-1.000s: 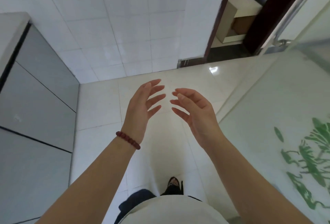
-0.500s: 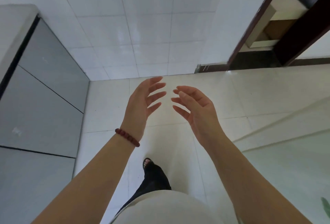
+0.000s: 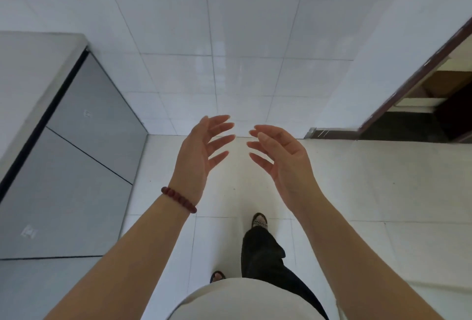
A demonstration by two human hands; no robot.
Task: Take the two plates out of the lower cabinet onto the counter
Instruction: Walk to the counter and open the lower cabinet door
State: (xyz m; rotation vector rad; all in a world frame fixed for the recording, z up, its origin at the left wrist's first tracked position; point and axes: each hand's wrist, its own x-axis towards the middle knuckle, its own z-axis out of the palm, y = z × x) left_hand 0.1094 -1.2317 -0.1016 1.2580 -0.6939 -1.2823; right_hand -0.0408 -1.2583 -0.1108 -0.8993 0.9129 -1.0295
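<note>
1. I see neither of the two plates anywhere in the head view, so I cannot tell where they sit; I judge they are inside the lower cabinet (image 3: 76,156) at my left, behind its grey doors, which are all shut

2. The counter (image 3: 30,69) above those doors shows only a bare grey top at the left edge of the view, with no plate on the part I can see

3. My left hand (image 3: 196,156) is raised in front of me, fingers spread wide and a little curled, holding nothing; a red bead bracelet (image 3: 178,199) sits on that wrist

4. My right hand (image 3: 283,159) is up beside it, near but not touching, palm turned toward the left one, fingers also wide apart and empty

5. Both hands hang over the pale floor tiles (image 3: 357,179), well apart from the cabinet doors, and one foot (image 3: 260,221) is set forward on the floor, so I read this as the approach

6. As I judge it, nothing of the task is done yet: a door has to be opened, each plate found and lifted out, and both set on the counter

7. Beyond that there is a white tiled wall (image 3: 229,26) ahead and a dark-framed doorway (image 3: 419,105) at the right
</note>
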